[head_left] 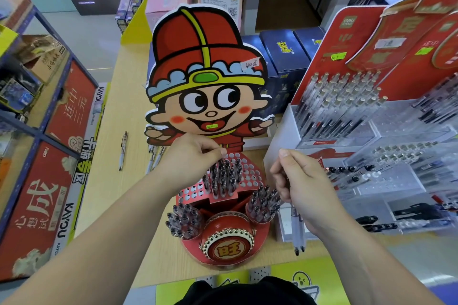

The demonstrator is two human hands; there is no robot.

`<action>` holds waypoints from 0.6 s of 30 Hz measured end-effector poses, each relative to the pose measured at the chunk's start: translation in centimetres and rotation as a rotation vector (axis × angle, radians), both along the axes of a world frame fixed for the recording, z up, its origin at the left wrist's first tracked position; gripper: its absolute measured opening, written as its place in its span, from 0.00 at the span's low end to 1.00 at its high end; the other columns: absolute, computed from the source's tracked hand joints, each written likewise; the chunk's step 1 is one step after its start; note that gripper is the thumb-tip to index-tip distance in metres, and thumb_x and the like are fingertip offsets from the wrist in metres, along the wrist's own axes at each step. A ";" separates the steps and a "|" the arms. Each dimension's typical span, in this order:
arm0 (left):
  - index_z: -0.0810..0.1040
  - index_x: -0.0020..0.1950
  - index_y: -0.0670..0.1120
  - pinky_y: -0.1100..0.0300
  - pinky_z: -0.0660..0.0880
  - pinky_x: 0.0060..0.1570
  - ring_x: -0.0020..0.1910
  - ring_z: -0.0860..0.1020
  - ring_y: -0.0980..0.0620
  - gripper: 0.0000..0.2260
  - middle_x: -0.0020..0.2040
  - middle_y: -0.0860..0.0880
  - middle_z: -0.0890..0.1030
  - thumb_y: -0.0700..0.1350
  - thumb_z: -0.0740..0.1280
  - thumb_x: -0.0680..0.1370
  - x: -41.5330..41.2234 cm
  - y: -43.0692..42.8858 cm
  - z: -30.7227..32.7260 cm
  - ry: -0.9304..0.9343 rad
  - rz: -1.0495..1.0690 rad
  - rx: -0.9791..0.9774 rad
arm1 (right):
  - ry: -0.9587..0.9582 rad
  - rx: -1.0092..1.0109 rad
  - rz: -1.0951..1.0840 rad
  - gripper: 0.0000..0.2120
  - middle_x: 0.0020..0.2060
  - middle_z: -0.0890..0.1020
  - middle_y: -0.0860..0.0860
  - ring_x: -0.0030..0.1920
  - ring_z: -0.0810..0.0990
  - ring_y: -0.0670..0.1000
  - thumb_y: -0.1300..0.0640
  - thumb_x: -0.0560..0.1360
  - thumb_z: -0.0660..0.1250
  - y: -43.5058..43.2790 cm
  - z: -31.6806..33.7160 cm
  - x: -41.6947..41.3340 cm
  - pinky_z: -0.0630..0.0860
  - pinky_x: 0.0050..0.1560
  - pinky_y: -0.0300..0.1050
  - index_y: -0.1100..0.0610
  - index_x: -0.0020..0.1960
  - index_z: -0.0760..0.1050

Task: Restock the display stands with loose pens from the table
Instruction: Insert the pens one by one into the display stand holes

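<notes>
Head view: a red stand (230,259) sits on the table (106,195) under a cartoon cut-out (208,77). Its holed rack (250,176) carries a cluster of dark-topped pens (225,178) upright in the middle rows, with the holes to either side unfilled. Two cups (184,221) at the front, left and right of a round drum (229,242), are packed with pens.

The left hand (190,161) hovers over the back of the rack, thumb and forefinger drawn together just above the pen tops. I cannot tell whether they pinch a pen.

The right hand (304,190) is beside the stand's right cup, clenched round a bundle (297,230) of white pens that hangs below the fist, dark tips down, just above the table edge.

A loose pen (123,151) lies on the table well left of the stand, and a few more (155,156) lie partly hidden behind the left wrist. A clear stand (371,146) full of pens rises to the right.
</notes>
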State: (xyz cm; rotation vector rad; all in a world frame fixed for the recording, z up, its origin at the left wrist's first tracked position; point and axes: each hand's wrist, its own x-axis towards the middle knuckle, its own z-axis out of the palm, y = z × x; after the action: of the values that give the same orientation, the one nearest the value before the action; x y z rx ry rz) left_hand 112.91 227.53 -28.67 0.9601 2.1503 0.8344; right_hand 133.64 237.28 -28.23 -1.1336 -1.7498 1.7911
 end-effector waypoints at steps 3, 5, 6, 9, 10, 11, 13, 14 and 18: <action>0.86 0.42 0.53 0.62 0.67 0.31 0.24 0.68 0.58 0.09 0.27 0.51 0.75 0.53 0.70 0.80 0.0 -0.1 0.3 -0.009 -0.010 -0.009 | -0.002 0.002 -0.030 0.23 0.29 0.72 0.52 0.29 0.69 0.49 0.51 0.86 0.57 -0.1 0.1 0.0 0.67 0.30 0.41 0.48 0.33 0.75; 0.86 0.43 0.53 0.62 0.67 0.32 0.25 0.70 0.60 0.08 0.25 0.55 0.74 0.52 0.70 0.80 0.0 -0.2 0.4 -0.015 -0.019 -0.011 | -0.013 0.016 -0.057 0.24 0.29 0.73 0.51 0.30 0.70 0.49 0.51 0.86 0.56 -0.1 0.1 -0.1 0.67 0.31 0.41 0.48 0.33 0.76; 0.86 0.43 0.54 0.61 0.69 0.34 0.27 0.72 0.61 0.08 0.27 0.56 0.76 0.52 0.70 0.80 0.0 -0.3 0.5 -0.016 -0.018 -0.001 | -0.022 0.038 -0.070 0.24 0.29 0.72 0.52 0.30 0.70 0.50 0.50 0.86 0.56 -0.1 0.1 -0.1 0.67 0.31 0.42 0.49 0.33 0.76; 0.83 0.44 0.59 0.61 0.73 0.42 0.41 0.78 0.63 0.06 0.40 0.58 0.83 0.53 0.69 0.80 0.5 -0.7 0.7 0.068 0.034 0.094 | -0.014 0.127 -0.092 0.24 0.30 0.71 0.55 0.32 0.69 0.54 0.50 0.87 0.54 0.0 0.5 -0.3 0.66 0.34 0.46 0.56 0.35 0.74; 0.83 0.45 0.59 0.61 0.73 0.42 0.43 0.78 0.63 0.05 0.41 0.59 0.83 0.53 0.69 0.80 1.0 -1.0 1.0 0.132 0.072 0.156 | -0.011 0.161 -0.099 0.23 0.30 0.71 0.55 0.33 0.69 0.54 0.50 0.87 0.54 0.1 0.8 -0.3 0.66 0.34 0.45 0.58 0.37 0.74; 0.83 0.45 0.57 0.62 0.73 0.41 0.44 0.78 0.63 0.05 0.40 0.60 0.83 0.53 0.69 0.79 1.7 -1.3 1.6 0.200 0.107 0.240 | -0.011 0.194 -0.107 0.23 0.30 0.70 0.54 0.33 0.69 0.52 0.50 0.87 0.54 0.3 1.1 -0.4 0.66 0.34 0.43 0.59 0.38 0.74; 0.84 0.44 0.54 0.62 0.73 0.40 0.41 0.78 0.61 0.06 0.38 0.61 0.81 0.54 0.70 0.77 3.5 -1.9 3.2 0.284 0.096 0.388 | 0.007 0.246 -0.116 0.24 0.29 0.70 0.50 0.32 0.69 0.48 0.48 0.87 0.53 0.5 2.0 -0.8 0.65 0.35 0.39 0.57 0.39 0.75; 0.84 0.44 0.54 0.62 0.74 0.39 0.41 0.78 0.61 0.07 0.38 0.61 0.81 0.55 0.70 0.76 4.5 -2.0 4.1 0.280 0.037 0.414 | 0.022 0.267 -0.114 0.24 0.28 0.71 0.47 0.32 0.70 0.46 0.45 0.87 0.52 0.5 2.4 -1.0 0.66 0.36 0.39 0.55 0.39 0.76; 0.85 0.47 0.54 0.58 0.76 0.42 0.42 0.80 0.60 0.08 0.40 0.59 0.83 0.57 0.72 0.76 7.0 -1.4 5.1 0.144 -0.227 0.312 | 0.109 0.288 -0.099 0.21 0.30 0.75 0.51 0.33 0.74 0.48 0.40 0.82 0.53 0.3 3.9 -2.2 0.69 0.38 0.47 0.46 0.41 0.80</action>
State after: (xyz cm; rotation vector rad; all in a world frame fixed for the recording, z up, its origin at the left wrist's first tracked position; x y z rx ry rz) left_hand 119.91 226.17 -23.55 1.4317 2.0133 1.0319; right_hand 131.40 237.54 -24.34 -0.9672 -1.7844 1.4575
